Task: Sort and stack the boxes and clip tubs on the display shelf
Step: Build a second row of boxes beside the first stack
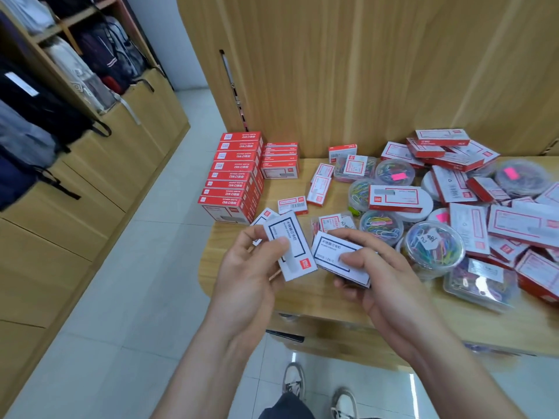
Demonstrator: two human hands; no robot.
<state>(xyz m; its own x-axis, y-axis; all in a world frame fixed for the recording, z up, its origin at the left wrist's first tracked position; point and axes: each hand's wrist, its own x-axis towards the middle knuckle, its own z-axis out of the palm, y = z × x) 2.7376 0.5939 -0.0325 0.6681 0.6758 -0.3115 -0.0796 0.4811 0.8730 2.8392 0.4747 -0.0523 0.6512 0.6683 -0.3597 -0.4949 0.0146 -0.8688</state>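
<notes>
Blue-framed white cardboard boxes (289,247), (341,261), one gripped in each hand (245,285), (390,285), probably need stacking together beside the tall red box stack (233,176).

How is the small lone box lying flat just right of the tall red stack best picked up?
Probably pinch the small box across its two long edges, coming straight down from above: it lies flat, label up, with bare shelf showing along both edges.

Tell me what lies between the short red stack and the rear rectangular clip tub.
Two small red-and-white boxes lying flat on the shelf, in the head view.
</notes>
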